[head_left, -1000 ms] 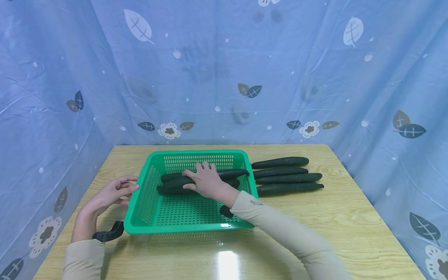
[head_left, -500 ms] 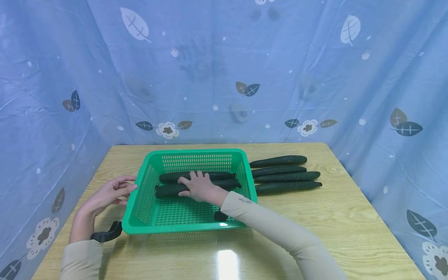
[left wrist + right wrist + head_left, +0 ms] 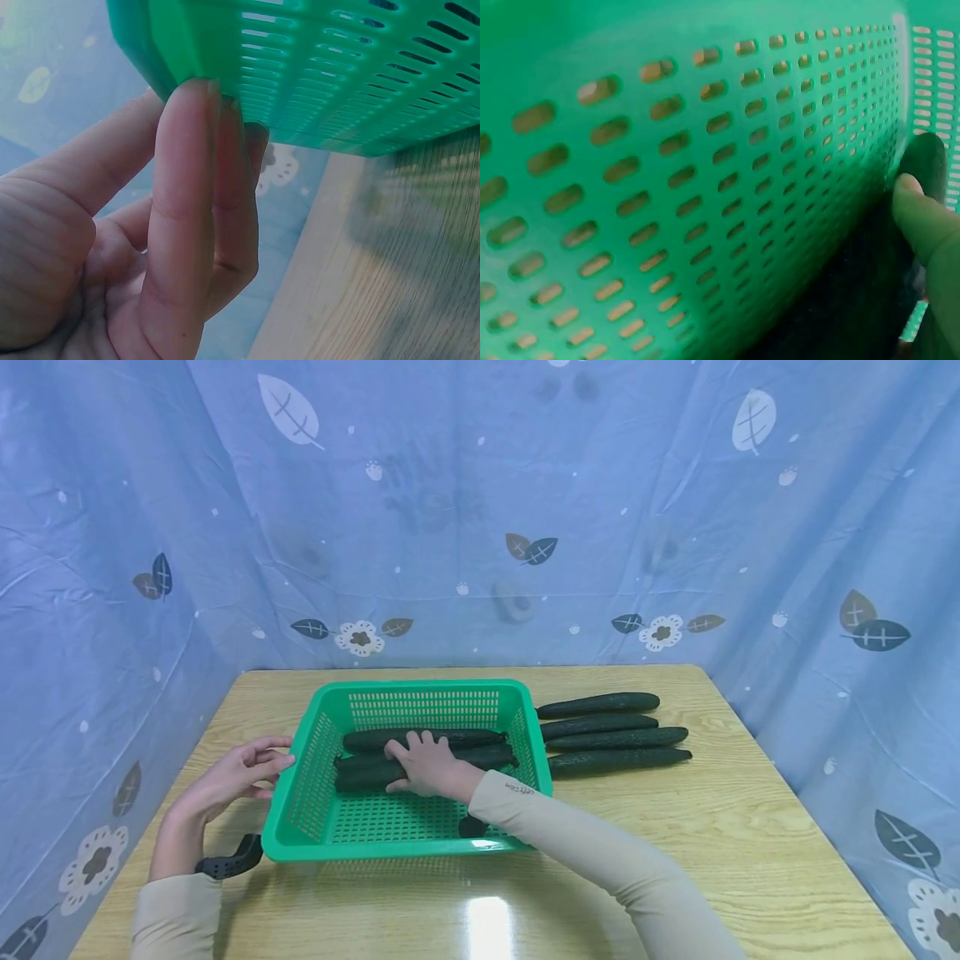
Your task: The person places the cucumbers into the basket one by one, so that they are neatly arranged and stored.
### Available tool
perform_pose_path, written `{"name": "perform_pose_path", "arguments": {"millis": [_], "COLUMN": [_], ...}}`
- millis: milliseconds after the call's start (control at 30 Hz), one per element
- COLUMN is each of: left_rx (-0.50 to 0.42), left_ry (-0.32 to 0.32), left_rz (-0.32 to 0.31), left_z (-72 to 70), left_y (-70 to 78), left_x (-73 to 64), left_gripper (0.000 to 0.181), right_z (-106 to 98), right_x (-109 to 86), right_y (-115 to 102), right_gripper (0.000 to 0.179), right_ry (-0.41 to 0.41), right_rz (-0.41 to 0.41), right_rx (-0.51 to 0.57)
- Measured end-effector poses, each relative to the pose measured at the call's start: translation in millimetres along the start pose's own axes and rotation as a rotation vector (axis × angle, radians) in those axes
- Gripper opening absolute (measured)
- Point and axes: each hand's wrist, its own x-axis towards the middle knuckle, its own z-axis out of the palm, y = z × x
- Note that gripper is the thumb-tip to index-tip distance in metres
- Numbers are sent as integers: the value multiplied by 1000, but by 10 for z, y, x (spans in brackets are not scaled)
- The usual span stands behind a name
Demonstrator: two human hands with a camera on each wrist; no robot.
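Note:
Inside a green plastic basket (image 3: 405, 852), dark green cucumbers lie side by side along its length. The back cucumber (image 3: 375, 741) rests near the far wall. My right hand (image 3: 431, 768) grips the front cucumber (image 3: 363, 779) from above, and its palm side is hidden. In the right wrist view, the thumb (image 3: 919, 210) lies along the held cucumber (image 3: 928, 157), close to the basket wall (image 3: 705, 172). At the basket's left end, my left hand (image 3: 243, 772) pinches the rim; the left wrist view has its fingertips against the green edge (image 3: 202, 52).
To the right of the basket, several more cucumbers (image 3: 615, 739) lie in a loose row on the wooden table (image 3: 750, 827). A blue patterned curtain (image 3: 480, 510) surrounds the table at the back and sides. Black wrist devices sit on both arms.
My right hand has lowered a cucumber into the basket and shifted it slightly toward the near side, beside the others. The left hand stays at the rim.

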Motion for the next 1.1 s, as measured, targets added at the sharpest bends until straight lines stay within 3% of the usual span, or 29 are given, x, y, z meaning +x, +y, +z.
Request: {"name": "perform_pose_path", "arguments": {"millis": [367, 767, 1100], "left_rx": [-7, -31, -11], "left_ry": [5, 5, -1], "left_rz": [7, 29, 31], "left_z": [26, 32, 35], "left_y": [-7, 32, 72], "left_x": [23, -4, -13], "left_gripper": [60, 60, 61], "right_z": [15, -140, -357], "right_x": [5, -59, -177], "right_y": [61, 215, 500], "right_gripper": [63, 63, 57], "right_ry": [-15, -127, -117], "right_rz": [-10, 5, 6], "right_rx": [-92, -6, 135]}}
